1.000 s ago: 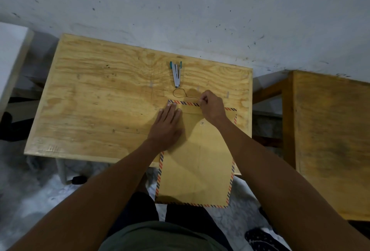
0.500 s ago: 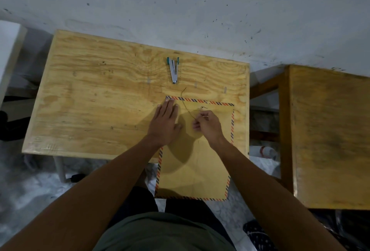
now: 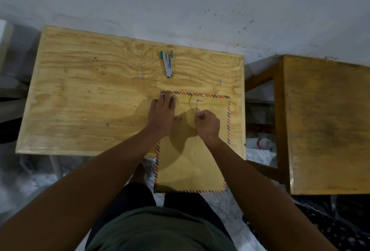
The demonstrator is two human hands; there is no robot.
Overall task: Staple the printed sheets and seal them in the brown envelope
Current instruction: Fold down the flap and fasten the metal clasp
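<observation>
A brown envelope (image 3: 192,162) with a striped red and blue border lies on the plywood table (image 3: 90,100), its lower part hanging over the near edge. My left hand (image 3: 163,115) presses flat on its upper left corner. My right hand (image 3: 208,125) pinches a thin dark closure string (image 3: 193,106) that runs up to a small button (image 3: 198,100) near the flap. A silver stapler (image 3: 167,64) with teal ends lies farther back on the table. The printed sheets are not visible.
A white wall (image 3: 180,0) runs behind the table. A second wooden table (image 3: 328,122) stands to the right across a gap. A plastic bottle (image 3: 260,143) lies on the floor in that gap. My lap is below the table's near edge.
My right hand came down from the envelope's top edge toward me, drawing the string over the flap. My left hand stayed pressed on the envelope.
</observation>
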